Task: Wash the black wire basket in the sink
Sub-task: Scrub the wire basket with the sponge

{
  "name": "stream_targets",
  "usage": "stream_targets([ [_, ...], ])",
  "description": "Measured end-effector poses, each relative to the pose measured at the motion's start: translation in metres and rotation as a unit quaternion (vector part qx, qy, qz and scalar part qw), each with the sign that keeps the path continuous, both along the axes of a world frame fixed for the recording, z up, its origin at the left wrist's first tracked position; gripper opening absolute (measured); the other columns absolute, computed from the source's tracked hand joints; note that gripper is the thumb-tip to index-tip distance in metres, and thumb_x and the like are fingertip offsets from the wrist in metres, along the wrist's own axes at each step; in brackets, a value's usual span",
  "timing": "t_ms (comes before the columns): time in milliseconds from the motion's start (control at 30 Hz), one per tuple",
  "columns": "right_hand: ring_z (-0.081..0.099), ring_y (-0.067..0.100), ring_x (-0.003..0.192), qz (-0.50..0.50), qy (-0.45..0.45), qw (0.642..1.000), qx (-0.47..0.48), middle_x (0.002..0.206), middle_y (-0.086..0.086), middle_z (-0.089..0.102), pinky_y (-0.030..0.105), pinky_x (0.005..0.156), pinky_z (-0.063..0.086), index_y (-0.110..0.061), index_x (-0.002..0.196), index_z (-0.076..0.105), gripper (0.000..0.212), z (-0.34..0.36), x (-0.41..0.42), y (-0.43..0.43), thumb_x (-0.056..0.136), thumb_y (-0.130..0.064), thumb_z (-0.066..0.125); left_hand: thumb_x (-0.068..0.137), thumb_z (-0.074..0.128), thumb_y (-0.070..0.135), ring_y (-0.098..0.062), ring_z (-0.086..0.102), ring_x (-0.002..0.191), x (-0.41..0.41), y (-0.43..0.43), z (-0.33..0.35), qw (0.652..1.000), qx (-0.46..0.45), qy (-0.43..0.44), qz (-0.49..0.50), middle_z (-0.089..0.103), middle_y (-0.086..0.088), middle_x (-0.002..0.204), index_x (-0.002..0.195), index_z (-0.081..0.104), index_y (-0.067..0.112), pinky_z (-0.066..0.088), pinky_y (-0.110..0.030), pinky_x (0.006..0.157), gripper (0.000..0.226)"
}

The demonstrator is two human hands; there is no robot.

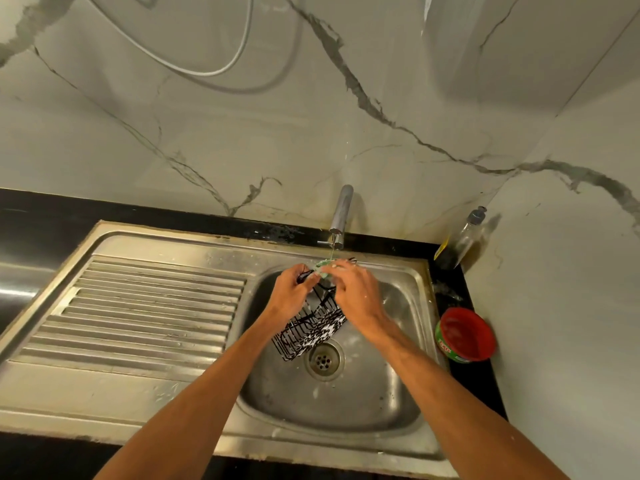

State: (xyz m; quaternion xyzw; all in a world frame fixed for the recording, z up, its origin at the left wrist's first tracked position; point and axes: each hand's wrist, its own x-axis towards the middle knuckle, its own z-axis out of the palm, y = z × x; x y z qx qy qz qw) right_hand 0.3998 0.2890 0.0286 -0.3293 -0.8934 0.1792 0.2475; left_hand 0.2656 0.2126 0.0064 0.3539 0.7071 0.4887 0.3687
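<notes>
Head view: your left hand (289, 289) grips the black wire basket (311, 332), soapy, tilted over the sink (408, 306) drain; right hand (353, 289) pinches a green scrubber (325, 268) on its top.

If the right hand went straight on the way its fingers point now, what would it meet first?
Probably the left hand, which grips the top of the black wire basket just ahead of the green scrubber in the right hand; depth is unclear.
</notes>
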Motion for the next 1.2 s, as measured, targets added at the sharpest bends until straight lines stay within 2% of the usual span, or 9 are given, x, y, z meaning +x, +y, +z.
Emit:
stream_targets([
  [167, 0.069, 0.016, 0.090, -0.128, 0.032, 0.991, -0.009, 0.107, 0.002, 0.076, 0.026, 0.074, 0.054, -0.018, 0.109, 0.075, 0.037, -0.004, 0.021, 0.019, 0.084, 0.009, 0.066, 0.103, 0.056, 0.031, -0.013, 0.051, 0.074, -0.007, -0.011, 0.002, 1.000, 0.022, -0.003, 0.014, 0.055, -0.002, 0.077, 0.089, 0.059, 0.004, 0.042, -0.031, 0.072, 0.031],
  [233, 0.065, 0.019, 0.098, -0.096, 0.033, 0.995, -0.015, 0.109, 0.004, 0.075, 0.028, 0.086, 0.052, -0.014, 0.107, 0.075, 0.034, -0.004, 0.014, 0.006, 0.085, 0.009, 0.065, 0.104, 0.055, 0.031, -0.016, 0.050, 0.078, -0.008, -0.011, 0.002, 0.999, 0.031, -0.010, 0.029, 0.056, -0.008, 0.081, 0.094, 0.059, -0.002, 0.043, -0.033, 0.075, 0.035],
  [367, 0.055, 0.013, 0.101, 0.042, 0.016, 0.999, 0.002, 0.111, 0.002, 0.073, 0.027, 0.087, 0.048, -0.015, 0.108, 0.076, 0.032, -0.016, 0.011, -0.016, 0.087, 0.007, 0.064, 0.104, 0.053, 0.029, -0.020, 0.055, 0.078, -0.009, -0.011, 0.001, 0.999, 0.035, 0.008, 0.025, 0.064, -0.022, 0.088, 0.097, 0.062, -0.002, 0.046, -0.036, 0.075, 0.033],
  [467, 0.060, 0.017, 0.103, -0.060, 0.036, 0.997, -0.040, 0.113, 0.004, 0.073, 0.039, 0.090, 0.055, -0.015, 0.106, 0.076, 0.034, -0.023, 0.023, 0.008, 0.087, 0.010, 0.062, 0.104, 0.054, 0.030, -0.019, 0.051, 0.078, -0.008, -0.013, 0.000, 0.999, 0.032, 0.012, 0.024, 0.057, -0.013, 0.082, 0.098, 0.059, -0.006, 0.044, -0.036, 0.073, 0.037],
  [633, 0.059, 0.021, 0.105, 0.083, 0.005, 0.996, 0.033, 0.113, 0.006, 0.072, 0.037, 0.095, 0.051, -0.012, 0.108, 0.076, 0.037, -0.012, 0.009, -0.023, 0.083, 0.013, 0.065, 0.105, 0.052, 0.022, -0.007, 0.058, 0.066, -0.006, -0.009, 0.001, 0.998, 0.048, -0.036, 0.032, 0.061, -0.003, 0.077, 0.093, 0.060, 0.001, 0.051, -0.019, 0.059, 0.026],
  [800, 0.059, 0.022, 0.107, -0.068, 0.035, 0.997, -0.031, 0.117, 0.007, 0.070, 0.041, 0.094, 0.054, -0.013, 0.110, 0.075, 0.039, -0.015, 0.015, 0.003, 0.086, 0.014, 0.059, 0.104, 0.056, 0.022, 0.007, 0.049, 0.056, -0.003, -0.009, 0.004, 0.998, 0.048, -0.021, 0.042, 0.054, 0.001, 0.072, 0.086, 0.059, 0.008, 0.041, -0.009, 0.056, 0.023],
  [900, 0.058, 0.020, 0.107, 0.036, 0.006, 0.999, 0.039, 0.117, 0.007, 0.070, 0.032, 0.094, 0.049, -0.013, 0.110, 0.074, 0.038, -0.009, 0.004, -0.011, 0.084, 0.013, 0.064, 0.104, 0.056, 0.023, -0.003, 0.050, 0.065, -0.006, -0.007, 0.000, 0.997, 0.058, -0.027, 0.049, 0.057, -0.002, 0.075, 0.089, 0.063, 0.004, 0.042, -0.021, 0.064, 0.026],
  [1033, 0.062, 0.017, 0.109, -0.106, 0.069, 0.991, -0.051, 0.118, 0.005, 0.070, 0.027, 0.100, 0.046, -0.013, 0.112, 0.073, 0.035, -0.004, 0.007, 0.021, 0.088, 0.010, 0.060, 0.103, 0.057, 0.028, -0.014, 0.048, 0.075, -0.010, -0.008, -0.001, 0.995, 0.056, -0.041, 0.067, 0.056, -0.003, 0.076, 0.088, 0.061, 0.003, 0.041, -0.031, 0.072, 0.029],
  [1200, 0.062, 0.016, 0.108, -0.041, 0.076, 0.995, -0.050, 0.115, 0.003, 0.072, 0.032, 0.100, 0.050, -0.015, 0.109, 0.075, 0.031, 0.005, 0.014, 0.004, 0.087, 0.005, 0.066, 0.103, 0.057, 0.028, -0.014, 0.049, 0.074, -0.005, -0.009, -0.004, 0.994, 0.069, -0.050, 0.075, 0.055, -0.005, 0.077, 0.082, 0.059, 0.010, 0.042, -0.030, 0.071, 0.028],
])
